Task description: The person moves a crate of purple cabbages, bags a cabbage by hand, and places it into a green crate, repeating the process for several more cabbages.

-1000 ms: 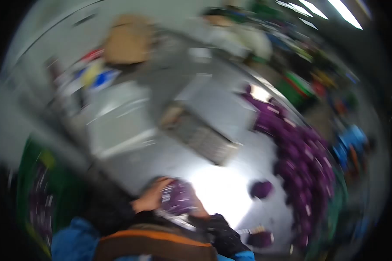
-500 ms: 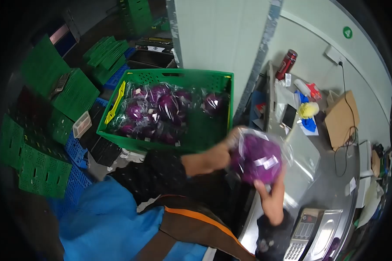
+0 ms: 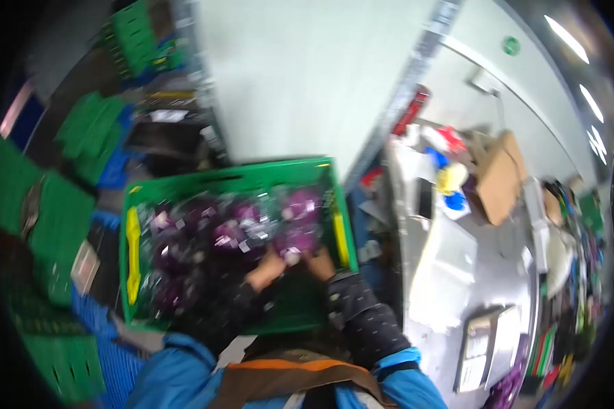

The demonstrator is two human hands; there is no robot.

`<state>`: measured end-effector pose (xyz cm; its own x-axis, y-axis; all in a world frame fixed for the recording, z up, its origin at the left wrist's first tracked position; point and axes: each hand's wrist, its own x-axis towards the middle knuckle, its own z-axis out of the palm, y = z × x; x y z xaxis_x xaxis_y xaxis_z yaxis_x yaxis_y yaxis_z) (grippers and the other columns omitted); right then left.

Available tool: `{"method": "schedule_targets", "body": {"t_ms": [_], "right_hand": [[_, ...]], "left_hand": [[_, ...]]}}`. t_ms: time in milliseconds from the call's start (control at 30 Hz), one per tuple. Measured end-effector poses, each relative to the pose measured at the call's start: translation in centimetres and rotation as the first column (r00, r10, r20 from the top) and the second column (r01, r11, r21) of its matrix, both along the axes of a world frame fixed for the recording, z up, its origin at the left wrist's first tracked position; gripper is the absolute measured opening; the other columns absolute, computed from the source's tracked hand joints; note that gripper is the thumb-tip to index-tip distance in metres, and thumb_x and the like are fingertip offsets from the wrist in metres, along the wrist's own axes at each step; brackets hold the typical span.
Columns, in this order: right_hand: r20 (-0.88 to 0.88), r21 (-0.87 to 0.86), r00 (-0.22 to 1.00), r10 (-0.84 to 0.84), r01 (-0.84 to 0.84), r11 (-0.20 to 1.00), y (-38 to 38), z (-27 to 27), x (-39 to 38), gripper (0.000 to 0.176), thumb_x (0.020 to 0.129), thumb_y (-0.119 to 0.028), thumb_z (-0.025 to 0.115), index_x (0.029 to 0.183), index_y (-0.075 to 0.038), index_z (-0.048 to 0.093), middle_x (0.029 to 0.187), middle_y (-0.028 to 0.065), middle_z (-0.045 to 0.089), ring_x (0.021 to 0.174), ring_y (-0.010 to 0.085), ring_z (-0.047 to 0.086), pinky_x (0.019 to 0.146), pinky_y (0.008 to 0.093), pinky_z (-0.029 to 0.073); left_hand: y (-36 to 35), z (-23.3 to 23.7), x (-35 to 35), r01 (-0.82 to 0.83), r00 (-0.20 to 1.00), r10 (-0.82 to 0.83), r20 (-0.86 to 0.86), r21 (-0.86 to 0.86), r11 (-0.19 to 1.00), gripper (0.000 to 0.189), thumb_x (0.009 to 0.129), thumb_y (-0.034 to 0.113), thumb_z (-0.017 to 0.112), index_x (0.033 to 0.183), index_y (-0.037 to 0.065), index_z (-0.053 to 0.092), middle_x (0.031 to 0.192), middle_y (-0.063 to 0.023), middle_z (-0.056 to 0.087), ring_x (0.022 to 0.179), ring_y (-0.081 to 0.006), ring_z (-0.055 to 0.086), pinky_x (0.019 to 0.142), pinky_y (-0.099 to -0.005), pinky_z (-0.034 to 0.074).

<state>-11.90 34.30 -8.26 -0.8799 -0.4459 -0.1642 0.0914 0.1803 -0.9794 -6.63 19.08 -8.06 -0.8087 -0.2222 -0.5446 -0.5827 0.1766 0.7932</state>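
Observation:
Inside the green crate (image 3: 235, 178), both my hands close around one purple cabbage (image 3: 297, 240) in clear plastic wrap. My left hand (image 3: 266, 270) grips its left side, and my right hand (image 3: 320, 264) is against its right side; the fingertips are partly hidden and blurred. Right behind it lies another wrapped cabbage (image 3: 302, 204). Several more wrapped purple cabbages (image 3: 174, 255) fill the left and middle of the crate.
To the right is a metal worktable (image 3: 443, 341) with a scale (image 3: 487, 347), clear plastic bags (image 3: 443, 273) and a cardboard piece (image 3: 501, 178). A wall panel (image 3: 300, 82) rises behind the crate. Green crates (image 3: 61, 218) are stacked at the left.
My hands have carried the wrapped cabbage from above the worktable's edge left into the green crate, beside the others. My view has turned toward the crate.

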Motion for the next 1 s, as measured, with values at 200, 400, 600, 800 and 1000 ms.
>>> {"method": "schedule_targets", "body": {"t_ms": [200, 400, 600, 800, 1000], "right_hand": [[-0.211, 0.082, 0.950, -0.232, 0.253, 0.964, -1.9, -1.0, 3.3, 0.075, 0.074, -0.030, 0.065, 0.132, 0.000, 0.029, 0.107, 0.0287, 0.055, 0.094, 0.0427, 0.057, 0.085, 0.0460, 0.044], [-0.141, 0.404, 0.952, 0.272, -0.195, 0.894, 7.1, 11.2, 10.3, 0.024, 0.068, -0.018, 0.064, 0.082, 0.002, 0.064, 0.087, 0.0226, 0.061, 0.090, 0.0375, 0.057, 0.079, 0.0430, 0.047], [-0.017, 0.499, 1.000, 0.002, 0.007, 0.867, 27.9, 13.8, 22.1, 0.043, 0.079, -0.020, 0.062, 0.117, -0.002, 0.053, 0.104, 0.0238, 0.059, 0.098, 0.0374, 0.056, 0.085, 0.0432, 0.045], [-0.055, 0.431, 0.762, -0.645, 0.601, 0.673, 51.8, 14.5, 42.9, 0.043, 0.082, -0.021, 0.064, 0.121, -0.006, 0.053, 0.099, 0.0105, 0.064, 0.085, 0.0192, 0.063, 0.074, 0.0322, 0.052], [-0.364, 0.587, 0.365, -0.857, 0.804, 0.093, 75.5, 16.2, 47.7, 0.048, 0.076, -0.016, 0.067, 0.119, -0.001, 0.052, 0.101, 0.0158, 0.062, 0.083, 0.0228, 0.063, 0.069, 0.0321, 0.051]], "left_hand": [[2.3, 9.8, -2.7, 0.208, 0.733, -0.373, -0.569, -0.335, 0.919, 0.041, 0.078, 0.005, 0.060, 0.117, -0.003, 0.051, 0.119, -0.0163, 0.053, 0.111, -0.0250, 0.052, 0.094, -0.0347, 0.042], [21.7, 19.6, -6.3, 0.698, 0.590, -0.493, -0.639, 0.096, 0.710, 0.014, 0.086, 0.001, 0.057, 0.097, -0.006, 0.062, 0.087, -0.0077, 0.066, 0.082, -0.0118, 0.062, 0.076, -0.0228, 0.048], [40.9, 7.9, -5.2, 0.582, -0.026, -0.896, -0.443, -0.736, 0.347, 0.010, 0.068, 0.006, 0.063, 0.073, -0.003, 0.065, 0.069, -0.0188, 0.063, 0.067, -0.0366, 0.063, 0.061, -0.0394, 0.050], [44.8, -5.6, -9.3, 0.283, -0.099, -0.995, -0.007, -0.959, -0.022, 0.008, 0.069, 0.011, 0.064, 0.072, 0.003, 0.062, 0.079, -0.0144, 0.058, 0.084, -0.0334, 0.056, 0.077, -0.0400, 0.044], [45.8, 1.5, -5.0, 0.350, -0.091, -0.987, 0.134, -0.923, -0.157, 0.019, 0.069, 0.006, 0.061, 0.086, 0.000, 0.056, 0.088, -0.0168, 0.056, 0.086, -0.0351, 0.053, 0.078, -0.0401, 0.043]]}}
